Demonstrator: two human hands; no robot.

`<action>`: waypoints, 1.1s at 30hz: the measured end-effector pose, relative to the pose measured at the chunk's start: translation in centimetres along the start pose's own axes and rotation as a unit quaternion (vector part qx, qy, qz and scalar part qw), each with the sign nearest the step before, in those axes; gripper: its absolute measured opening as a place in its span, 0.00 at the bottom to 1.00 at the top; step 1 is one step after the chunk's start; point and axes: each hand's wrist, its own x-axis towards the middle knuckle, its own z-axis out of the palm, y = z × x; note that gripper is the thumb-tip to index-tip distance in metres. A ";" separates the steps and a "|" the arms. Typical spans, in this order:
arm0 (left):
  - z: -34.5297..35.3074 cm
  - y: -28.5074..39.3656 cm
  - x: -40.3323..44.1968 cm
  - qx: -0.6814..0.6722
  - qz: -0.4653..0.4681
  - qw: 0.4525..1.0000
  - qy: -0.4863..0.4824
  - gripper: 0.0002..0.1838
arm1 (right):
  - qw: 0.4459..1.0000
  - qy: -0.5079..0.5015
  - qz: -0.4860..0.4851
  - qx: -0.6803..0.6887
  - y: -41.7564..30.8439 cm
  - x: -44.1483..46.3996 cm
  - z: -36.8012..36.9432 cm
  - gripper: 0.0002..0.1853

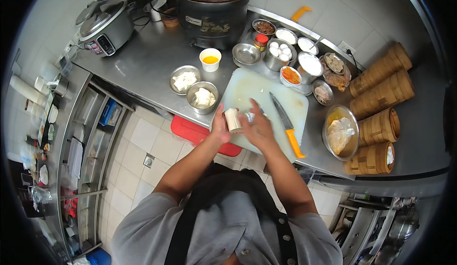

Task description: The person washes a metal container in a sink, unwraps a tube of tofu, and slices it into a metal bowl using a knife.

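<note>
In my left hand (220, 126) is a pale cream cylinder (233, 120) with a smooth end, held over the near left edge of the cutting board (245, 86). My right hand (258, 129) is just to its right, fingers spread and slightly blurred. A small white and blue piece (251, 115), perhaps a wrapper, shows among those fingers; whether it is held or lies on the board I cannot tell. Right of that hand lies a knife (284, 120) with an orange handle. Metal bowls hold white chunks (203, 98) and more white pieces (184, 81) to the left.
A white cup of yellow liquid (210, 60) stands behind the bowls. Behind the board are a pot of eggs (280, 52), a tub of orange shreds (290, 75) and several bowls. Bamboo steamers (376, 127) and a bowl with a bag (341, 134) line the right. A black cooker (213, 17) stands behind.
</note>
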 end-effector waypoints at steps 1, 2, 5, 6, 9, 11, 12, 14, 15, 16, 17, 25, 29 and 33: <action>-0.4 -0.1 0.0 0.007 -0.004 1.000 -0.026 0.36 | 1.000 0.022 0.003 0.009 1.9 -0.8 -0.9 0.39; -0.6 -0.1 0.1 0.009 0.006 1.000 -0.022 0.37 | 0.989 0.093 -0.007 -0.113 4.0 -1.5 -1.8 0.37; -0.7 -0.2 0.1 0.016 0.041 0.999 -0.003 0.37 | 0.921 0.149 0.075 -0.353 13.6 -3.7 -3.3 0.33; -0.7 0.0 0.1 0.015 0.049 0.999 0.010 0.36 | 0.905 0.136 0.104 -0.388 15.2 -4.3 -3.6 0.33; 0.2 0.5 0.2 0.010 0.075 0.996 0.040 0.34 | 0.913 0.087 0.140 -0.372 17.8 -4.3 -4.1 0.30; 0.3 0.6 0.7 0.011 0.089 0.995 0.047 0.34 | 0.928 0.087 0.127 -0.339 17.8 -4.1 -4.2 0.29; 0.3 0.6 0.9 0.011 0.097 0.994 0.051 0.34 | 0.938 0.099 0.114 -0.313 17.8 -4.0 -4.2 0.28; 0.4 0.6 1.0 0.006 0.103 0.993 0.065 0.34 | 0.959 0.103 0.128 -0.230 16.4 -4.2 -4.3 0.26; 0.5 0.8 1.1 0.005 0.106 0.992 0.070 0.33 | 0.968 0.096 0.155 -0.173 15.0 -4.5 -4.3 0.25; 0.6 0.9 1.2 -0.001 0.111 0.991 0.076 0.33 | 0.972 0.089 0.182 -0.117 13.4 -5.0 -4.3 0.23; 0.7 1.0 1.3 -0.007 0.116 0.990 0.080 0.33 | 0.984 0.106 0.128 -0.069 12.1 -5.4 -4.1 0.22; 2.4 2.6 2.2 -0.023 0.169 0.980 0.102 0.33 | 0.998 -0.003 -0.006 -0.069 -0.1 -9.8 -1.3 0.18; 2.7 3.1 2.0 -0.012 0.188 0.976 0.105 0.33 | 0.993 -0.039 -0.012 -0.112 0.1 -10.0 -0.1 0.21; 2.5 3.3 1.5 -0.017 0.186 0.976 0.108 0.33 | 0.990 -0.044 -0.017 -0.137 0.1 -10.0 0.2 0.21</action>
